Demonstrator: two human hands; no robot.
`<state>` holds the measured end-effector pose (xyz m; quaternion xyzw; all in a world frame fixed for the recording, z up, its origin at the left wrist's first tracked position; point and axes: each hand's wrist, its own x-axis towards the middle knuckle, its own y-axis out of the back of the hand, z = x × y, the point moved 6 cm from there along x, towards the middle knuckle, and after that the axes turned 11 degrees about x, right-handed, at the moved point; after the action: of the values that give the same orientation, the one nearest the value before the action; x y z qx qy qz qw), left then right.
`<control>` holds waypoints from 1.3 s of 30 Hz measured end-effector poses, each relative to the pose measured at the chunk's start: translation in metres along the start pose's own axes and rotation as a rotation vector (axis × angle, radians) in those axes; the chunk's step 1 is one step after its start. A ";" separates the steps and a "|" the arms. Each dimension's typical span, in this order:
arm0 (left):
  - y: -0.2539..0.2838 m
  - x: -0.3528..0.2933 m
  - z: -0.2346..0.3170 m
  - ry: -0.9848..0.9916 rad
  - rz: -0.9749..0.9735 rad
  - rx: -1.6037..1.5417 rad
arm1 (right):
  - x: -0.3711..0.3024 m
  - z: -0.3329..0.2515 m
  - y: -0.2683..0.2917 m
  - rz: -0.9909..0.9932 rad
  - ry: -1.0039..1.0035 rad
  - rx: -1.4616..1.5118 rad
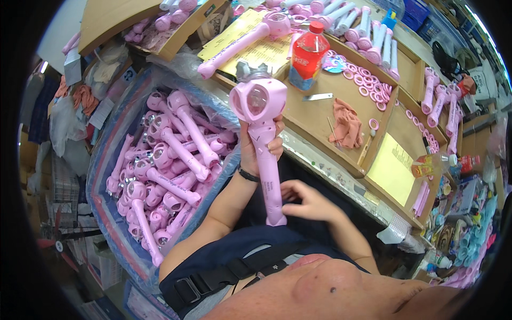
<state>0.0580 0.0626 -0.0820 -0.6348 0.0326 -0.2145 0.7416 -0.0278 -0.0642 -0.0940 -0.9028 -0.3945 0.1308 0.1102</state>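
My left hand (260, 146) grips the upper handle of a pink toy wand (262, 140) with a round clear-windowed head, held upright over my lap. My right hand (308, 201) touches the lower end of the same handle with its fingertips. To my left a large bin (101, 176) lined with plastic holds several more pink wands (170, 160). Another pink wand (240, 42) lies on yellow sheets on the wooden bench.
A red drink bottle (308, 56) stands on the wooden tray bench (320, 125). Pink rings (368, 80), a pink cloth (345, 124), a yellow sheet (393, 166) and rows of pink handles (368, 32) lie on the bench. Small bottles (433, 164) stand at right.
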 end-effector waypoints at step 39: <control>0.017 -0.111 -0.072 0.488 0.011 2.131 | -0.048 -0.136 0.522 1.576 0.245 -0.157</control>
<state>-0.0608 0.0376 -0.1373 0.3930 -0.0210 -0.2494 0.8848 0.3414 -0.4592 -0.1167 -0.9289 0.3663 0.0418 -0.0358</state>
